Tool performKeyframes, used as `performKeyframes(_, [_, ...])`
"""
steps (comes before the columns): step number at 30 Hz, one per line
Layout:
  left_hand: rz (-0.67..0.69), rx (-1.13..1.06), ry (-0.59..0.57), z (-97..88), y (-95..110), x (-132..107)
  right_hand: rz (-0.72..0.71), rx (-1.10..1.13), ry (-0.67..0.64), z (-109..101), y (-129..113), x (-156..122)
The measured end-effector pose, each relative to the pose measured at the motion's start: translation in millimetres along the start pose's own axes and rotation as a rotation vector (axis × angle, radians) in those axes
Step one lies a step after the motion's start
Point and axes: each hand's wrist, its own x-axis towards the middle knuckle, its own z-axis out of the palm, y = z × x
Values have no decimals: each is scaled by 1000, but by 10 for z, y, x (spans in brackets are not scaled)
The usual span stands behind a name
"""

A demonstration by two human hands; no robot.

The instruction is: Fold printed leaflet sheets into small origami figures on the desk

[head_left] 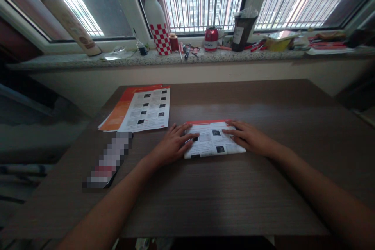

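Note:
A folded printed sheet of paper point(206, 146) lies flat on the brown table, white with small dark pictures and a red strip along its far edge. My left hand point(175, 142) rests on its left end, fingers stretched out over the paper. On the right end lies my right hand point(249, 136), also with fingers spread flat. Neither hand grips anything. Parts of both short ends of the sheet are covered by my fingers.
Left of the folded paper lie a white printed sheet point(152, 111) and orange sheets point(121, 109). Nearer me is a blurred-out phone-like object point(108, 162). A checkered bottle point(160, 33), a red can point(211, 40) and a dark drink cup point(243, 31) stand on the windowsill point(123, 61).

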Motion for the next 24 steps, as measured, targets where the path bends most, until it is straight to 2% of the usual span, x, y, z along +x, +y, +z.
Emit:
performKeyframes(6, [35,3,30,-27,14,-12,24,64,50,-50,-30,49])
performKeyframes(12, [28,-18,41,-10,22,-14,141,76,152,2,-108,145])
performKeyframes(24, [9,-67,36,-37,9,13,181,78,169,59,-19,168])
